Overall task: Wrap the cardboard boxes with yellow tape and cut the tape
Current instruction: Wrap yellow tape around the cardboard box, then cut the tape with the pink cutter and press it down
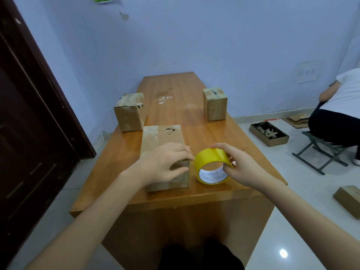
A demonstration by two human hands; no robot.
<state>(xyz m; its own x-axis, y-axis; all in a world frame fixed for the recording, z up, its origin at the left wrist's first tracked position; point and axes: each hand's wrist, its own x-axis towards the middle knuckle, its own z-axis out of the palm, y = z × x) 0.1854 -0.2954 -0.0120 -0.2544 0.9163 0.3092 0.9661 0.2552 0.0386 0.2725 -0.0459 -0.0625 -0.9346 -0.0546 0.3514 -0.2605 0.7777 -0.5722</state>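
A cardboard box (162,137) with a torn hole in its top lies near the front edge of the wooden table (175,90). My left hand (165,164) lies over its near right corner, fingers spread on top and thumb down the front face. Just right of the box stands a roll of yellow tape (211,166) on its edge. My right hand (239,166) holds the roll, fingers curled over its top and right side. Two more cardboard boxes stand farther back, one at the left edge (130,114) and one at the right edge (215,104).
A dark door (29,114) stands at the left. On the floor to the right sit an open tray of scraps (268,133), flattened cardboard (298,118) and another box (348,199). A person in a white shirt (341,106) sits on a folding stool (319,149).
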